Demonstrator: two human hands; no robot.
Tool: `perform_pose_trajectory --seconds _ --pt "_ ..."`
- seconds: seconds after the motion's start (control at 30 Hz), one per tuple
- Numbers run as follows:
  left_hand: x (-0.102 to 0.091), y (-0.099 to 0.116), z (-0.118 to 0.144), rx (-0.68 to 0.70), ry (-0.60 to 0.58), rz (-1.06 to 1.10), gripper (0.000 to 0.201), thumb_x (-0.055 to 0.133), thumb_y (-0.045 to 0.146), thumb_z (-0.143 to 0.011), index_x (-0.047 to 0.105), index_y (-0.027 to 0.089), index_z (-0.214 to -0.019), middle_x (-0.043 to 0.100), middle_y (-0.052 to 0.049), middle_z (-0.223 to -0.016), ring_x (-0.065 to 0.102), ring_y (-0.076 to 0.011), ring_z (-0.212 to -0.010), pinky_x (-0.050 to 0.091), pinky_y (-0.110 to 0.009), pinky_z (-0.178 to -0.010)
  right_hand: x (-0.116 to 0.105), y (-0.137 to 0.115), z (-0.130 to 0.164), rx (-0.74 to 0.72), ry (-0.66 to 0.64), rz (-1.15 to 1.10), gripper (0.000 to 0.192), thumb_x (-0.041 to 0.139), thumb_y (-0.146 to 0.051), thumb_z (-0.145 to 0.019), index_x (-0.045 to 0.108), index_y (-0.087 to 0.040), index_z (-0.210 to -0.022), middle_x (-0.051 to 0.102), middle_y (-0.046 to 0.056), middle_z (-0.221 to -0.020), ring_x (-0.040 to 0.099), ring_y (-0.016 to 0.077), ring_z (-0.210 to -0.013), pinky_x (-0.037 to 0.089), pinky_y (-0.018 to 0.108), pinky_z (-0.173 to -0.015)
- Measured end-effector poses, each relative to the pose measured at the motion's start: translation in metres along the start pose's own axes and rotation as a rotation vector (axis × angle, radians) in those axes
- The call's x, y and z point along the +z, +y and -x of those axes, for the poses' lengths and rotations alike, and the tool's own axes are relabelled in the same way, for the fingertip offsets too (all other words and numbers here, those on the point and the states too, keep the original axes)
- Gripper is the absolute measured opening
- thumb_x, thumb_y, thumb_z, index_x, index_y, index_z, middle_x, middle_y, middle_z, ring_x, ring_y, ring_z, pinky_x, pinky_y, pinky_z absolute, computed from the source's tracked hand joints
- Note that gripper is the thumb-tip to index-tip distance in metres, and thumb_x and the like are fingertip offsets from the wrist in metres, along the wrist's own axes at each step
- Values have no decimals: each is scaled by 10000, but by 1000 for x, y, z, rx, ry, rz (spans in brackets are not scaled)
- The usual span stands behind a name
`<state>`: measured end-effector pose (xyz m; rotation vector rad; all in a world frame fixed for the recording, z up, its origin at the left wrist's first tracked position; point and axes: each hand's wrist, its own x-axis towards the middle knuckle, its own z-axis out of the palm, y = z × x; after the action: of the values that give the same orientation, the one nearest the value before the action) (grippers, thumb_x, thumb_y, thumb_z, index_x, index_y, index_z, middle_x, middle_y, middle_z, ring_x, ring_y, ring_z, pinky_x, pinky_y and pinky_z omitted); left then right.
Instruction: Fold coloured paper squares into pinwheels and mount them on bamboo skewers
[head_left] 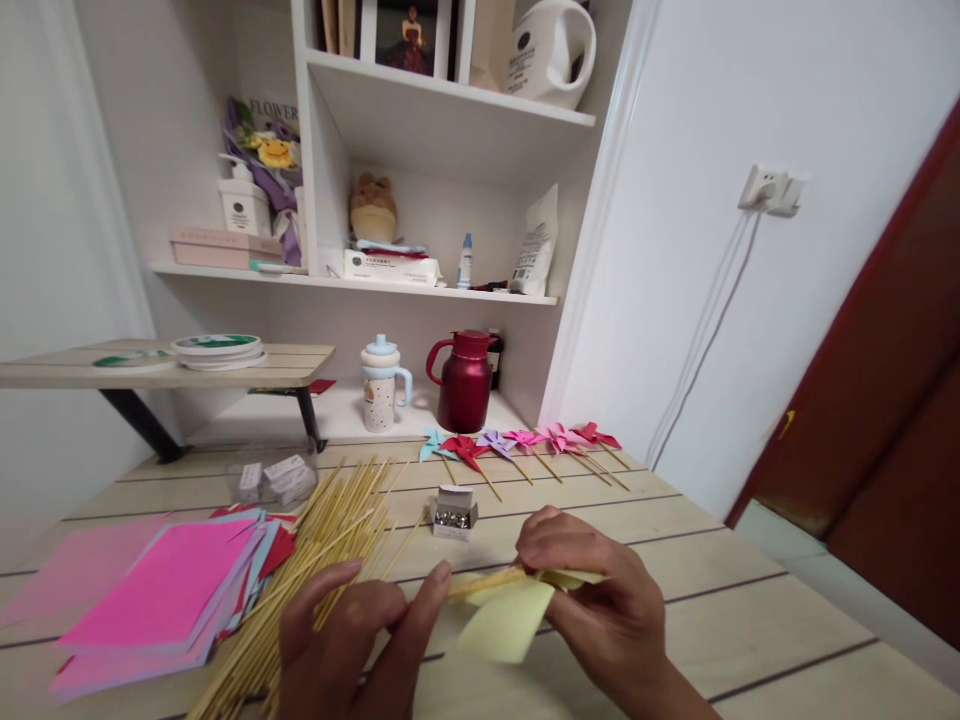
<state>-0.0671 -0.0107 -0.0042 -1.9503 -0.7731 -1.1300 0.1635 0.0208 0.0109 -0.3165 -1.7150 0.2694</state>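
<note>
My right hand (600, 600) pinches yellow paper (506, 625) on the stick (487, 582); left hand (352, 640) steadies its end, fingers pressed together; I keep folds centred.

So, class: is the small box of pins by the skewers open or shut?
Open. The small box has its flap lifted, and shiny metal pins show inside, beside the skewers.

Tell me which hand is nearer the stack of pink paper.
Left. The left hand lies just right of the pink paper; the right hand is farther right, holding the yellow paper.
</note>
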Motion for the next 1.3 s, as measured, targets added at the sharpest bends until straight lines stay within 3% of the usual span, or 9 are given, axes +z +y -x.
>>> perform_pose_trajectory --seconds 0.17,0.4,0.6,0.73,0.87,1.0,1.1,1.17,1.3 --pt "7 4 -1 -133 26 0 328 567 52 -847 686 208 -1110 602 -10 -781 558 -165 -818 417 -332 -886 3 -3 -2 10 -20 -6 242 698 -112 -833 689 -243 -1037 729 46 -768 649 186 -664 556 379 -658" --pt "12 9 4 -221 -3 106 335 548 84 -849 690 232 -1114 616 8 -787 588 -132 -765 464 -250 -765 2 -7 -7 -62 -74 44 263 650 -76 -844 696 -235 -1049 739 55 -776 662 194 -658 562 380 -635" --pt "15 12 10 -503 -19 178 237 604 214 -876 716 245 -1082 632 9 -812 631 -122 -737 513 -219 -671 -1 -13 -13 -207 -174 95 270 605 -151 -907 668 -215 -1161 733 95 -804 674 213 -703 559 390 -622" --pt "20 16 8 -650 -42 414 219 643 232 -847 746 276 -1035 656 11 -783 660 -129 -711 539 -214 -630 0 -15 -14 -224 -184 96 317 598 -88 -884 656 -186 -1181 732 102 -812 673 207 -693 560 387 -630" --pt "30 21 5 -1039 -105 882 185 673 352 -823 769 235 -928 683 -19 -755 649 -152 -656 526 -242 -558 3 -17 -15 -208 -153 117 351 599 -44 -861 666 -164 -1183 715 88 -779 664 191 -647 561 371 -628" --pt "37 27 2 -1510 -206 1252 271 716 441 -767 734 181 -838 568 32 -558 542 -123 -520 451 -230 -495 2 -16 -9 -104 -139 48 232 617 -102 -872 710 -196 -1062 715 81 -795 660 206 -680 554 384 -643" --pt "38 30 1 -1725 -110 1441 239 731 400 -769 703 177 -849 605 18 -671 582 -126 -646 495 -249 -657 0 -9 -1 82 -57 -6 255 639 -33 -819 717 -236 -953 703 43 -799 662 204 -741 542 357 -667" --pt "39 31 2 -1795 -57 1570 195 749 346 -767 692 176 -843 628 6 -768 591 -120 -726 488 -245 -744 -1 -3 5 220 11 -18 280 647 1 -786 720 -252 -881 687 24 -804 657 194 -772 528 320 -656" --pt "40 31 5 -1783 -67 1723 173 735 324 -793 691 165 -846 621 -1 -829 584 -108 -725 456 -234 -735 -2 7 8 383 118 -122 243 671 -20 -777 718 -255 -819 673 15 -808 644 174 -746 500 267 -582"
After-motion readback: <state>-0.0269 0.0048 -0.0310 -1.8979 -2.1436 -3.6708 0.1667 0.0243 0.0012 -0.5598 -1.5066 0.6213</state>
